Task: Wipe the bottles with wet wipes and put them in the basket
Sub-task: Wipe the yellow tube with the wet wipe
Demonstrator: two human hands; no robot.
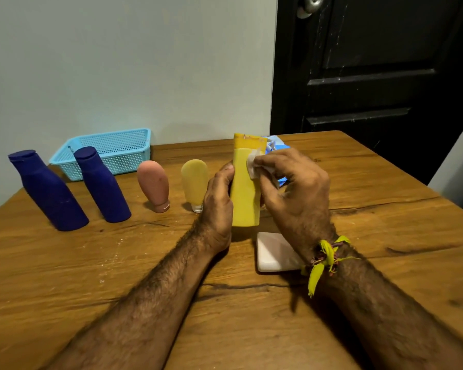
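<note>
We see a wooden table (385, 263) filling the near and middle view, cut off at the left, right and near edges. Behind it a pale wall (118, 62) on the left and a dark door (372, 76) on the far right, its knob (309, 5) cut off at the top.

Far left on the table sits the blue basket (112, 149); the front wall blocks part of the floor, but what we can see of the inside holds nothing. Its near side is partly hidden by the two dark blue bottles (48, 190) and (102, 185), which stand upright in a row near the basket. Right of them, a pink bottle (153, 184) and a pale yellow bottle (194, 182), both standing cap down; the pale one's right edge is hidden by the left hand.

Centre: the tall yellow bottle (245, 188), upright, its base on or just above the table, we cannot tell which. Left hand (217, 206) grips its left side, thumb on the front, the other fingers hidden behind it. Right hand (294, 188) has fingers curled, pinching a white wet wipe (254, 165) against the bottle's upper front right; most of the wipe is hidden under the fingertips.

A blue pack (274, 145) lies behind the bottle and right hand, mostly hidden, contents not readable. Near the right wrist lies a white flat rectangular thing (273, 252), partly covered by the forearm; hard to identify. Yellow and red threads (324, 259) are tied round the right wrist.
</note>
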